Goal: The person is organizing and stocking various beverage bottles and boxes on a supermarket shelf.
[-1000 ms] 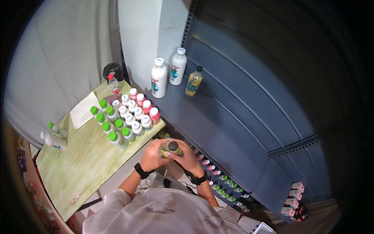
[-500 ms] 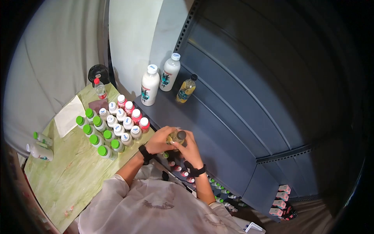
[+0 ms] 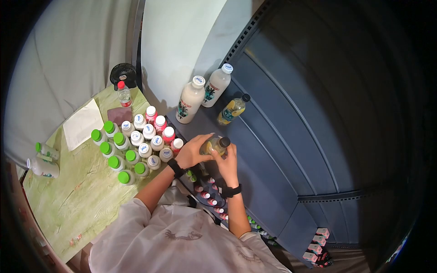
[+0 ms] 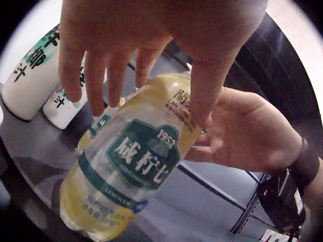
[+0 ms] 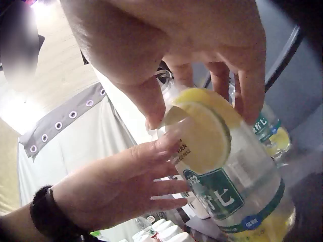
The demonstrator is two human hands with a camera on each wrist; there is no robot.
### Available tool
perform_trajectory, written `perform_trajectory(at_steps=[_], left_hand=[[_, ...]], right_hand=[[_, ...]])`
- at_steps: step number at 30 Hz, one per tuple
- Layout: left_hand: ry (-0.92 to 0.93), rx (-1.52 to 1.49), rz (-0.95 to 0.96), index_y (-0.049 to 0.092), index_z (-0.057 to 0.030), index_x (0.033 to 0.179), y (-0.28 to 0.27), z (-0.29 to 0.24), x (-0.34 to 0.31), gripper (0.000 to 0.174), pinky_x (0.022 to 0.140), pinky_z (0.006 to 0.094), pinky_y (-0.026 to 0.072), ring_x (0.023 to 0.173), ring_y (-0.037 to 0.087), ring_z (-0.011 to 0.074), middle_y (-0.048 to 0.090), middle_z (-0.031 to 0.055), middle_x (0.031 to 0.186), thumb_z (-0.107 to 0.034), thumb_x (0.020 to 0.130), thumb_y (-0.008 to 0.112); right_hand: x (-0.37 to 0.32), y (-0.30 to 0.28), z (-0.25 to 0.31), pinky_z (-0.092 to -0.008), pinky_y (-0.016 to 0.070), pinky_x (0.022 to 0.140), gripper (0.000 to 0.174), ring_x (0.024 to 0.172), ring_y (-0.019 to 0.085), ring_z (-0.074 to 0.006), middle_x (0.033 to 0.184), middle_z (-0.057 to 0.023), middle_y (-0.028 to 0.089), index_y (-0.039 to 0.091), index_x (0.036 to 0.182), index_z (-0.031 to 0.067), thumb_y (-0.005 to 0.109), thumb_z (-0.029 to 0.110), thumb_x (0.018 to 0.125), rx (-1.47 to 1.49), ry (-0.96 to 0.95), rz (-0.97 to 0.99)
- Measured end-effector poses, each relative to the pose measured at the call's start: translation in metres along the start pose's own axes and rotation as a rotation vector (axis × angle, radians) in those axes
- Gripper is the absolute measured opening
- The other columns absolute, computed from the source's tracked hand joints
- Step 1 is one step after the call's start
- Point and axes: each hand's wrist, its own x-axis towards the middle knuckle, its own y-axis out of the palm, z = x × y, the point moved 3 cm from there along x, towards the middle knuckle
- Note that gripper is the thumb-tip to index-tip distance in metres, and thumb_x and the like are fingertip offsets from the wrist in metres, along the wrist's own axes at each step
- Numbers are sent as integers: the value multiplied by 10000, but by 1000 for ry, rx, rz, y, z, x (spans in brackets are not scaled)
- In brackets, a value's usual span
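Both hands hold one clear bottle (image 3: 213, 145) with a dark cap, lemon pictures and a green label, over the grey shelf's near edge. The left hand (image 3: 192, 152) grips its left side; the right hand (image 3: 226, 163) is round the cap side. In the left wrist view the bottle (image 4: 126, 161) tilts, with the left fingers and thumb round its upper part and the right hand (image 4: 252, 131) behind. The right wrist view shows right fingers and thumb about the bottle's (image 5: 237, 176) upper end, the left hand (image 5: 116, 176) touching it there.
On the grey shelf (image 3: 255, 168) stand two white bottles (image 3: 190, 100) and a similar lemon bottle (image 3: 231, 110). The green table (image 3: 68, 204) at left holds rows of green-capped, white-capped and pink bottles, a paper sheet (image 3: 83, 123) and a fan (image 3: 123, 75). Small boxes (image 3: 314, 248) sit lower right.
Both hands have carried the bottle up and to the right, from beside the table's corner to over the shelf's edge. The bottle now leans more. The head view has shifted.
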Motion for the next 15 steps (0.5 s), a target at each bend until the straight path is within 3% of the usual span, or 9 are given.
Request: perform_trajectory(at_steps=[3,6,15], left_hand=[[-65,48,-142,452,-13,1405,1,9,-8,767,1015,403,437,1205,542,372,560,205,1286,-275,768,791],[-214,-14,-80,400,42,1430,6,16,-15,782,1089,401,379,1299,485,360,498,252,1382,-287,819,762],[-247,97,-7,186,117,1487,26,39,-24,832,1173,379,264,1446,265,401,264,355,1516,-210,881,652]], right_hand=[[14,5,1,-389,452,946,483,1106,552,-343,1200,-167,538,559,1241,3,750,183,836,-39,9,-7],[30,13,1,-394,451,943,491,1104,550,-346,1194,-165,538,553,1246,4,748,195,839,-60,14,-30],[63,34,-1,-424,435,930,521,1074,528,-375,1146,-199,522,527,1237,-25,743,252,851,-116,-6,-84]])
